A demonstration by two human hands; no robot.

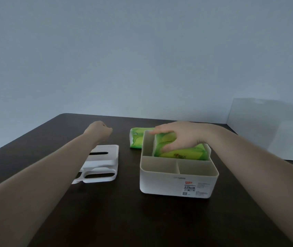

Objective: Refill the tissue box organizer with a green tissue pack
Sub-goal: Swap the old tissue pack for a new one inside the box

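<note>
The white tissue box organizer [177, 184] stands lidless on the dark table, right of centre. My right hand [181, 136] grips a green tissue pack [183, 152] that sits tilted in the organizer's large rear compartment, its top edge above the rim. The two small front compartments hold nothing. A second green tissue pack [136, 139] lies on the table just behind and left of the organizer. My left hand [99, 130] hovers as a closed fist over the table, left of that pack, holding nothing.
The organizer's white lid [103, 163], with slots cut in it, lies flat on the table to the left, partly under my left forearm. A white board [270, 129] leans at the table's far right. A plain wall stands behind the dark table [124, 220].
</note>
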